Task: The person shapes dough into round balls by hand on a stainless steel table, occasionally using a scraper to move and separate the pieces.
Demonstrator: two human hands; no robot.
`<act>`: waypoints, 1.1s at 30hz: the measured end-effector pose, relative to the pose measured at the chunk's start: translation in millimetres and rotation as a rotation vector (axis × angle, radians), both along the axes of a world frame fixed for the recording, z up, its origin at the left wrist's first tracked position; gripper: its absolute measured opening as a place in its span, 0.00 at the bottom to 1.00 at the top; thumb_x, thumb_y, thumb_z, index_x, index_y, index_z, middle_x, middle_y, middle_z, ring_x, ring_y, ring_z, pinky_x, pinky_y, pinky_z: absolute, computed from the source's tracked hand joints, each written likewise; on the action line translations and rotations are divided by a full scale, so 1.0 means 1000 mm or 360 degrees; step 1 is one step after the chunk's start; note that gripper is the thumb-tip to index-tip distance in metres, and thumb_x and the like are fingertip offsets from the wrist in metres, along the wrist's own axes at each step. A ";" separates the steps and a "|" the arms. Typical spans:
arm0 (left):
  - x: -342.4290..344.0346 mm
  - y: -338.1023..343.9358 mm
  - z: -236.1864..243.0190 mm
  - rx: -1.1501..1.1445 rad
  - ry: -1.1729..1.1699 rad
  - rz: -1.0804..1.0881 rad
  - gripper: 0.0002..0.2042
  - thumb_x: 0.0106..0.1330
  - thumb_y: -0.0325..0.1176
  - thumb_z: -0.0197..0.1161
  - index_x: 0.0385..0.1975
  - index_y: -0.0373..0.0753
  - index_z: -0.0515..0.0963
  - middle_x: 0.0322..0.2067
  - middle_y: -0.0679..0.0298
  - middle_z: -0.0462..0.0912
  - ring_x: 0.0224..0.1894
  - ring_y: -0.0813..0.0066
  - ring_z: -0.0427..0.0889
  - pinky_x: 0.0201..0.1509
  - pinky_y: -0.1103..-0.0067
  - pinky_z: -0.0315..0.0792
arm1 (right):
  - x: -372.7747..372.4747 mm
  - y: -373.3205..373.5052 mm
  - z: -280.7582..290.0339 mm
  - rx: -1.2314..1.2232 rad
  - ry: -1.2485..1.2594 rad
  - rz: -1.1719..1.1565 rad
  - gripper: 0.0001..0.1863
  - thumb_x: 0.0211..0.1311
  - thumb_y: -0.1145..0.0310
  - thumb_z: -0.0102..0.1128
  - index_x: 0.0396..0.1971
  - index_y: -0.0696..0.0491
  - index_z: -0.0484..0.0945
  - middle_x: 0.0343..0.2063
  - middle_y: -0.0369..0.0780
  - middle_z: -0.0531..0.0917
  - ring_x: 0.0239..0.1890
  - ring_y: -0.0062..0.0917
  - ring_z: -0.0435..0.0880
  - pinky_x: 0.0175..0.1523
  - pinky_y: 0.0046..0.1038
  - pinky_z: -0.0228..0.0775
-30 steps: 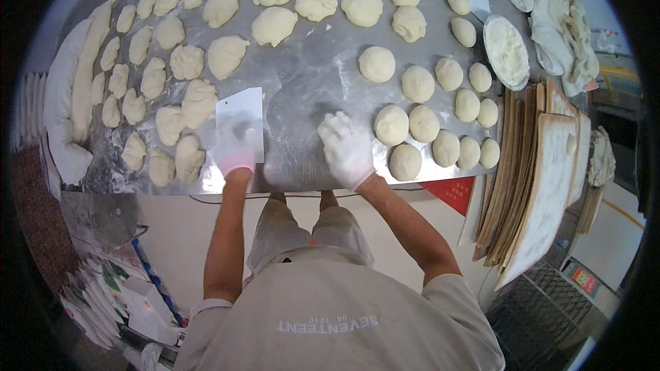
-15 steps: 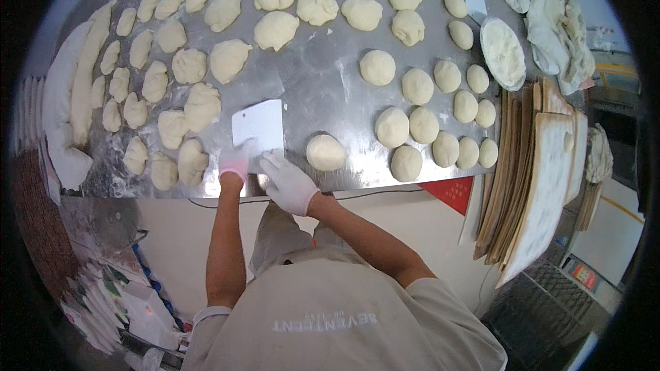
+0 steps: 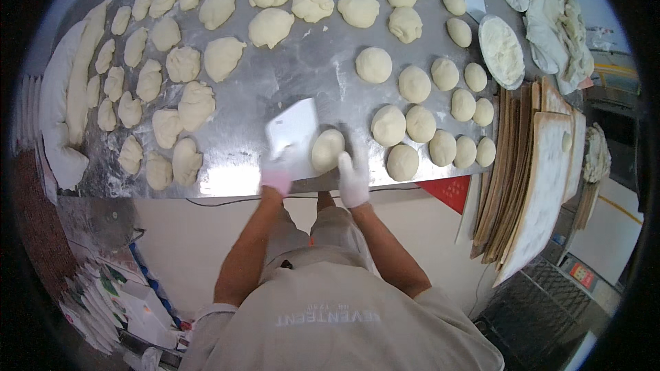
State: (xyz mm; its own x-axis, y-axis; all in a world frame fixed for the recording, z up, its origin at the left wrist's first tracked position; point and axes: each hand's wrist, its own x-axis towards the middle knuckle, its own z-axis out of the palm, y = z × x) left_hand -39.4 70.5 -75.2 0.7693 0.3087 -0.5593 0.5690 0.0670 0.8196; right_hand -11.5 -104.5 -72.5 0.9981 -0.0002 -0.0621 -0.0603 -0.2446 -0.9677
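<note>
1. White scraper (image 3: 294,126), gripped by the left hand (image 3: 278,173), fingers clamped on its near end but super blurry.
2. Dough ball (image 3: 328,150) sits on the metal table (image 3: 244,120), between scraper and right hand (image 3: 354,180).
3. Right thumb's apart from the smeary fingers, can't tell if they're touching dough.
4. Rounder balls (image 3: 414,84) sit off right.

At mid-frame, the left glove (image 3: 280,166) is white with a pink cuff (image 3: 276,182), the scraper (image 3: 293,126) white, the dough ball (image 3: 328,150) cream; the table (image 3: 302,69) is grey, streaked white.
</note>
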 end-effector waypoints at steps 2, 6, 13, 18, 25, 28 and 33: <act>-0.016 0.028 -0.020 -0.0464 -0.0119 0.0153 0.16 0.68 0.35 0.55 0.52 0.33 0.75 0.43 0.57 0.84 0.47 0.62 0.82 0.55 0.67 0.74 | 0.004 -0.004 0.003 -0.0220 0.0036 -0.0035 0.30 0.58 0.70 0.54 0.62 0.65 0.65 0.60 0.54 0.70 0.65 0.45 0.66 0.69 0.38 0.56; -0.023 -0.004 -0.034 0.1335 -0.0070 -0.1439 0.17 0.63 0.29 0.55 0.52 0.36 0.76 0.48 0.54 0.82 0.50 0.59 0.80 0.53 0.64 0.74 | 0.019 0.012 -0.003 -0.0671 -0.0258 0.0351 0.23 0.51 0.71 0.62 0.49 0.61 0.75 0.48 0.51 0.77 0.53 0.44 0.75 0.61 0.39 0.64; -0.064 0.049 0.030 0.0681 -0.0044 -0.0317 0.14 0.66 0.33 0.53 0.48 0.36 0.79 0.44 0.53 0.82 0.48 0.61 0.80 0.52 0.68 0.73 | 0.015 -0.055 -0.001 -0.1190 -0.0398 0.0577 0.16 0.52 0.72 0.61 0.42 0.57 0.79 0.46 0.50 0.80 0.51 0.46 0.77 0.55 0.44 0.69; -0.189 0.204 0.007 0.1252 -0.0112 0.0044 0.19 0.72 0.41 0.52 0.46 0.29 0.79 0.41 0.53 0.84 0.44 0.63 0.82 0.50 0.69 0.73 | 0.012 -0.008 -0.006 -0.1041 -0.0507 0.0554 0.20 0.52 0.74 0.61 0.48 0.59 0.76 0.50 0.52 0.78 0.55 0.47 0.74 0.61 0.40 0.66; -0.218 0.236 0.034 0.0906 0.0299 0.0555 0.18 0.68 0.40 0.56 0.44 0.29 0.80 0.37 0.51 0.85 0.39 0.61 0.83 0.43 0.69 0.74 | 0.018 0.108 0.004 -0.0646 -0.0370 0.0931 0.24 0.56 0.75 0.59 0.54 0.61 0.74 0.54 0.51 0.77 0.59 0.42 0.73 0.65 0.35 0.63; -0.224 0.232 -0.015 0.1124 0.0028 0.0298 0.17 0.68 0.39 0.55 0.42 0.30 0.80 0.36 0.53 0.85 0.38 0.62 0.83 0.42 0.69 0.74 | 0.022 0.155 0.002 -0.0545 -0.0287 0.1059 0.25 0.55 0.73 0.61 0.56 0.61 0.72 0.56 0.52 0.74 0.61 0.43 0.71 0.66 0.35 0.62; -0.112 0.200 -0.009 0.0811 0.0217 -0.0158 0.16 0.70 0.41 0.51 0.45 0.35 0.78 0.41 0.51 0.83 0.43 0.57 0.81 0.48 0.67 0.73 | 0.028 0.244 0.024 -0.0340 -0.0100 0.1146 0.31 0.53 0.69 0.65 0.58 0.62 0.69 0.58 0.55 0.71 0.63 0.45 0.68 0.68 0.36 0.59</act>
State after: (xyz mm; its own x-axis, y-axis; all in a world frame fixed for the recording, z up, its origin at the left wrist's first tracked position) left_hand -151.2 270.2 -84.2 0.7396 0.4968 -0.4541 0.6557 -0.3797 0.6525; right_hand 16.8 139.8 -48.8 0.7576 0.6482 -0.0770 0.2394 -0.3856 -0.8910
